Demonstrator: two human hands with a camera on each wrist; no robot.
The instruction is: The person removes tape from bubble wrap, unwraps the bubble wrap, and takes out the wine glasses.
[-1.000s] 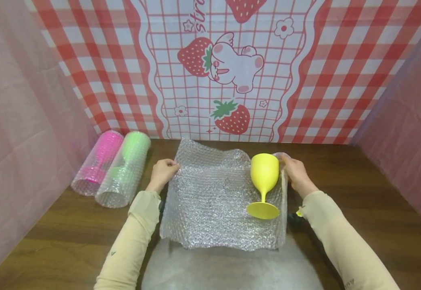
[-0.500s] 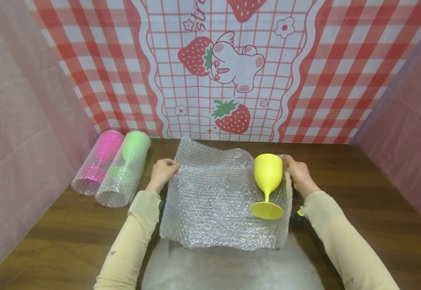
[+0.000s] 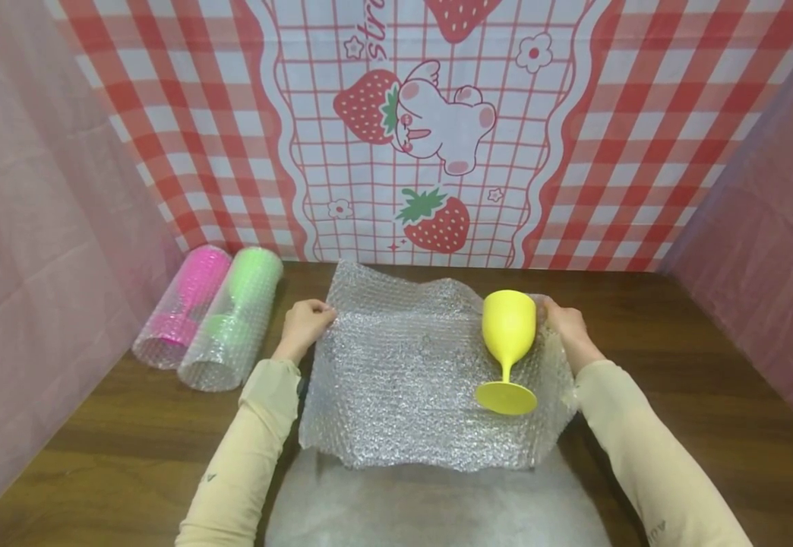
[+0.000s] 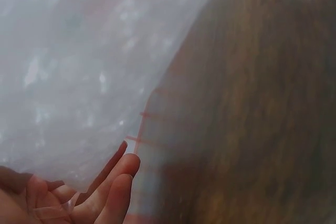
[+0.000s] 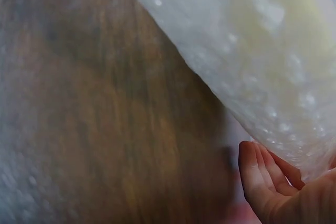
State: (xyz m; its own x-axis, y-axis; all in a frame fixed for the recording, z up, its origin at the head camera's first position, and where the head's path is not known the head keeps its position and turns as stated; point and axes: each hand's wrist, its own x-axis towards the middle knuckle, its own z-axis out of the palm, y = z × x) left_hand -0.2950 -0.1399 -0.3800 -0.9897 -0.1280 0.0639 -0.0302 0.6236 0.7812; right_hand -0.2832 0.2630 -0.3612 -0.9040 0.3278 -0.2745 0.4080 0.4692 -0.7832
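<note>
A sheet of bubble wrap [image 3: 403,380] is spread in front of me, its side edges lifted. On its right part lies a yellow goblet [image 3: 508,327], with the foot toward me. My left hand [image 3: 306,328] pinches the sheet's left edge; in the left wrist view the bubble wrap [image 4: 94,66] rises beside the fingers. At the right edge my right hand [image 3: 570,330] grips the wrap close to the goblet's bowl. The right wrist view has the goblet's yellow showing blurred through the bubble wrap [image 5: 210,40], above my right hand [image 5: 278,187].
Two bubble-wrapped rolls lie at the left on the wooden table [image 3: 684,410]: a pink goblet [image 3: 191,304] and a green goblet [image 3: 235,319]. A grey rounded surface [image 3: 431,509] is at the front. A strawberry-print checked cloth [image 3: 437,137] hangs behind.
My right hand has moved slightly right with the wrap's edge, whose near right corner now spreads outward over the wrist. The yellow goblet has shifted right with it. My left hand stays put.
</note>
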